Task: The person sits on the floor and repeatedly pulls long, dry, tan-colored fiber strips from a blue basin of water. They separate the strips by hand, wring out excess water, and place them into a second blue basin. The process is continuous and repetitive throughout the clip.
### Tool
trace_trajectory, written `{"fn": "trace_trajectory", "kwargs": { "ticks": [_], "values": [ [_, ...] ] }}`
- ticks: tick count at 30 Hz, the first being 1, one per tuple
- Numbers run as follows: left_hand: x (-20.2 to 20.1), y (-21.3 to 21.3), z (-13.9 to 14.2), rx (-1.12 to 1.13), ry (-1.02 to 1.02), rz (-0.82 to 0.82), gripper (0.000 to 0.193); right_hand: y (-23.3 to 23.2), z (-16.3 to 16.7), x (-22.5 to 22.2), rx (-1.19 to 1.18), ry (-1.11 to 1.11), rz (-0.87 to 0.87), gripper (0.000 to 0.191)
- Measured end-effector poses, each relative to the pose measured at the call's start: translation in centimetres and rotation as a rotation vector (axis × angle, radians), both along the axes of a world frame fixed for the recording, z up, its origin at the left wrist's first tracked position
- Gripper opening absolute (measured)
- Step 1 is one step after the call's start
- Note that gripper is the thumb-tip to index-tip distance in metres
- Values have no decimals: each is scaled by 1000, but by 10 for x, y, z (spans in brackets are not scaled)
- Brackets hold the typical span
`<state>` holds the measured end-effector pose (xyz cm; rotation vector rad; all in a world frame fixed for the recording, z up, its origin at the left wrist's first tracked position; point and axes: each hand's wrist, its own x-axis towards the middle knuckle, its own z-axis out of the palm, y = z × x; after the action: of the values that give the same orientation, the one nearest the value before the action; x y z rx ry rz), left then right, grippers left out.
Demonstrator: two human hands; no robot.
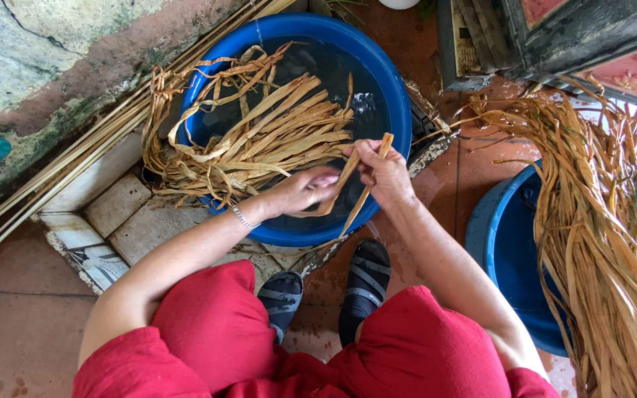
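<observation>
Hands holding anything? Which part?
Both grip one tan fibre strip over the blue basin: right hand pinches near its top end, left hand lower down.

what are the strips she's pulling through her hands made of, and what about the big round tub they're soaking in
The strips look like dried plant fibre, perhaps leaf or reed: tan, flat, ribbon-like, curling at the ends, darker where wet. The left hand and right hand hold one strip over the tub, which looks like moulded plastic: uniform glossy blue, smooth rolled rim.
</observation>
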<state>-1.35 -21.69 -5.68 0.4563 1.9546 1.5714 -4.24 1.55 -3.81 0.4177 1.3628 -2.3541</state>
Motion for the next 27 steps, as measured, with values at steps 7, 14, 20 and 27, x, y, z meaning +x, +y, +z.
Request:
{"fn": "trace_trajectory", "kwargs": {
  "ticks": [7,14,20,27],
  "values": [
    [-20,49,36,206,-184,301,28,-5,30,14,94,107,15,16],
    [-29,74,73,275,-180,365,31,-9,65,19,-38,209,49,37],
    [-35,80,71,283,-306,109,38,1,81,16,-51,143,-108,30],
    [-38,90,71,183,-285,20,35,11,80,3,-153,29,-247,27]
  ]
}}
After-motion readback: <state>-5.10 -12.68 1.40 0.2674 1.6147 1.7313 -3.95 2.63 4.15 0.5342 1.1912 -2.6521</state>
